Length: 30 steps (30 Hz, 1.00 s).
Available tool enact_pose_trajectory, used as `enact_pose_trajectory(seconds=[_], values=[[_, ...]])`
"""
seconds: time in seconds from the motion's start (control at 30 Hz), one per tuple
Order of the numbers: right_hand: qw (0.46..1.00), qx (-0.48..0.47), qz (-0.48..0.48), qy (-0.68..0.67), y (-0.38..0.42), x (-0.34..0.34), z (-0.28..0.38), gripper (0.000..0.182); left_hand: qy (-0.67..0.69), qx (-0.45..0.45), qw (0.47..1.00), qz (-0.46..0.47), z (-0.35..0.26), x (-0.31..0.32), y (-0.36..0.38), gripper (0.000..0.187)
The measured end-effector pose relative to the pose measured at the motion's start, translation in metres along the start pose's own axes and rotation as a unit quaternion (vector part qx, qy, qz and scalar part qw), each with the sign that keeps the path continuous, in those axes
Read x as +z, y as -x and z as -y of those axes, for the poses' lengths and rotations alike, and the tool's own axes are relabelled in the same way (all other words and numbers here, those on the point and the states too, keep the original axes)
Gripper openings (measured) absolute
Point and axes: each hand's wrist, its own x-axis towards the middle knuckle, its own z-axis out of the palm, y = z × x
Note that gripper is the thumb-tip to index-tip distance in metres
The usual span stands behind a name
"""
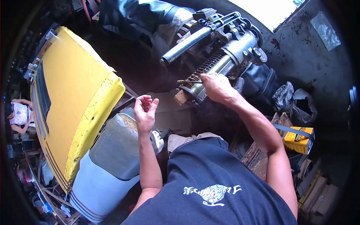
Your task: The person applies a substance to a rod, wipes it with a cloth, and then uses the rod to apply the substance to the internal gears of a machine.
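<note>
My right hand is closed around one end of a thin dark rod, which points left across the metal assembly. The rod's far end, brownish, overlaps the lower end of a coil spring. Beside the spring runs a shiny metal tube, part of the mechanical assembly that slants up to the right. A rough brown block shows under its lower end. My left hand is raised in the air, left of the assembly, fingers loosely curled, thumb apart, nothing in it.
A yellow panel leans at the left, with a grey and light-blue padded piece beside it. At the right sit a yellow box and a worn wooden board. Another person is at the far left.
</note>
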Motion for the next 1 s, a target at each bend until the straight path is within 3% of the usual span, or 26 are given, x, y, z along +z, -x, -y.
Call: enact_pose_trajectory(seconds=[0.17, 0.3, 0.57, 0.7, 0.8, 0.9, 1.0], values=[[0.996, 0.006, 0.050, 0.071, -0.008, -0.007, 0.004, 0.015, -0.003, -0.008, 1.000, 0.030, 0.010, -0.019, -0.022, 0.029], [0.996, 0.051, 0.077, 0.002, -0.013, -0.015, 0.008, 0.011, 0.015, -0.016, 0.999, 0.046, 0.015, -0.028, -0.037, 0.030], [0.995, 0.085, 0.039, -0.039, -0.005, -0.007, 0.014, 0.013, 0.032, -0.022, 0.997, 0.067, 0.023, -0.032, -0.052, 0.031], [0.998, 0.057, -0.013, -0.020, 0.000, 0.013, 0.009, 0.017, 0.032, -0.026, 0.997, 0.070, 0.024, -0.031, -0.054, 0.032], [0.996, 0.080, 0.039, 0.008, -0.005, 0.001, 0.016, 0.017, 0.032, -0.033, 0.996, 0.070, 0.025, -0.032, -0.055, 0.032], [0.998, 0.066, 0.010, 0.000, -0.009, 0.003, 0.012, 0.016, 0.036, -0.034, 0.996, 0.071, 0.026, -0.031, -0.056, 0.032], [0.994, 0.067, 0.069, -0.045, -0.020, -0.007, 0.009, 0.016, 0.039, -0.035, 0.996, 0.071, 0.026, -0.032, -0.055, 0.032]])
